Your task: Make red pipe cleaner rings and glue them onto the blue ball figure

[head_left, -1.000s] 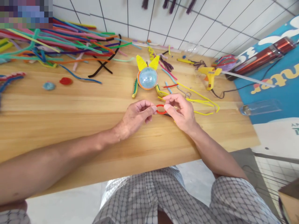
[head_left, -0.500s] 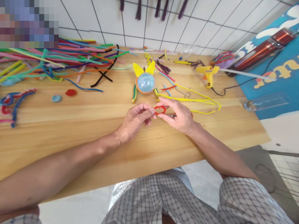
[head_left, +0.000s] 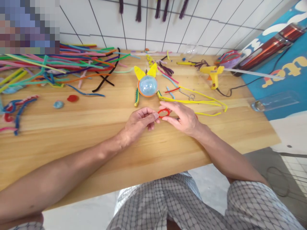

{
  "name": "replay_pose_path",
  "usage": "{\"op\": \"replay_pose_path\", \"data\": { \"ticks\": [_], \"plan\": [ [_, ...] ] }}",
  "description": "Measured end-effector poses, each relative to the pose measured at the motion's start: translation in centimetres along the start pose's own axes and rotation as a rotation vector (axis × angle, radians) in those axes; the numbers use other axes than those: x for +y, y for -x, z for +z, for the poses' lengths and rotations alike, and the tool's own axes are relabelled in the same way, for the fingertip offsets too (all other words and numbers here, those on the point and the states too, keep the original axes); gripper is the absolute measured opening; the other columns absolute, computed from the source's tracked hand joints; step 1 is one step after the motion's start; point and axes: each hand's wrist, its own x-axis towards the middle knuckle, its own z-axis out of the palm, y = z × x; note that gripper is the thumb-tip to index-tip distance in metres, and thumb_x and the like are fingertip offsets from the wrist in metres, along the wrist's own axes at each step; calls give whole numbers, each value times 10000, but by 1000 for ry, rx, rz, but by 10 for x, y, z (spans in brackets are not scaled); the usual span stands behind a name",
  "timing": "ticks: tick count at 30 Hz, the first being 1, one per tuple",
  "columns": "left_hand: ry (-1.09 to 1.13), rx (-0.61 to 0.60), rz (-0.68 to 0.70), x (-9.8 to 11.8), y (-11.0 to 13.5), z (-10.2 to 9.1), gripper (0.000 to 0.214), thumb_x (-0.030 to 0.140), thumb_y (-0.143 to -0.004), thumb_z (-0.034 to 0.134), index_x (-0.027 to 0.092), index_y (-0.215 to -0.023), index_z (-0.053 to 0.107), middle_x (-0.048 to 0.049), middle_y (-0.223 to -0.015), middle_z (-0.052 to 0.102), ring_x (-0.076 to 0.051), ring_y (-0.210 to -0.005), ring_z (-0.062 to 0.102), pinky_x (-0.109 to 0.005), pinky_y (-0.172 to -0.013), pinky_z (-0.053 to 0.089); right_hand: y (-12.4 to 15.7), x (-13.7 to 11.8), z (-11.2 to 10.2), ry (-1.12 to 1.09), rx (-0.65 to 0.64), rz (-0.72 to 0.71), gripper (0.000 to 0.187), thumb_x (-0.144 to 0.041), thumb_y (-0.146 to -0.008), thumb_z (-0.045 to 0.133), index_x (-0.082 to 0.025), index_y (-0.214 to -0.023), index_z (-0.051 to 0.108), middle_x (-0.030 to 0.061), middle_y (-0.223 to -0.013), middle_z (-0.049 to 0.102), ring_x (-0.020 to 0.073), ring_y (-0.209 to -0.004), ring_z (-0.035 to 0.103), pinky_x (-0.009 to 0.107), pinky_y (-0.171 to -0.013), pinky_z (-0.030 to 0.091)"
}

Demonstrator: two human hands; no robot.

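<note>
A small red pipe-cleaner ring (head_left: 164,117) is held above the wooden table between my two hands. The thumb and fingers of my left hand (head_left: 143,120) pinch its left edge. My right hand (head_left: 182,117) curves about its right side, thumb and forefinger against the loop. Just beyond my hands sits a figure with a clear, bluish dome (head_left: 148,85), an orange rim, yellow ears (head_left: 139,73) and green-and-yellow limbs (head_left: 136,97). A dark tool lies partly hidden under my right hand; its kind does not show.
Many coloured pipe cleaners (head_left: 79,64) are heaped at the back left. A red disc (head_left: 72,98) and a blue disc (head_left: 58,104) lie nearer. Bent yellow pipe cleaners (head_left: 203,101), scissors (head_left: 191,97) and a yellow glue gun (head_left: 213,76) with its cord are at right.
My hands and the red ring keep nearly the same pose. The whole view has shifted slightly; the ring is turned a little between my fingers.
</note>
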Motion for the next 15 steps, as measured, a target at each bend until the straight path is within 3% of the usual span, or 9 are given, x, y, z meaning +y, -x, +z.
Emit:
{"op": "replay_pose_path", "data": {
  "ticks": [7, 15],
  "plan": [
    [-42, 37, 48, -2, 3, 2, 291, 399, -806, 896, 160, -829, 731, -4, -703, 735, -81, -546, 561, -215, -544, 458, -2, 0, -3, -12, 13, -18, 555, -401, -1046, 756, -257, -1557, 592, 132, -1383, 787, 299, -1269, 771, 493, -1082, 658],
    [-153, 11, 49, -1, 3, 1, 326, 454, -828, 871, 161, -832, 729, 22, -610, 634, -96, -541, 540, -233, -556, 439, -3, -3, 3, -5, 3, -69, 286, -299, -1028, 764, -273, -1308, 716, 93, -1269, 799, 267, -1139, 789, 466, -994, 666]
  ]
}}
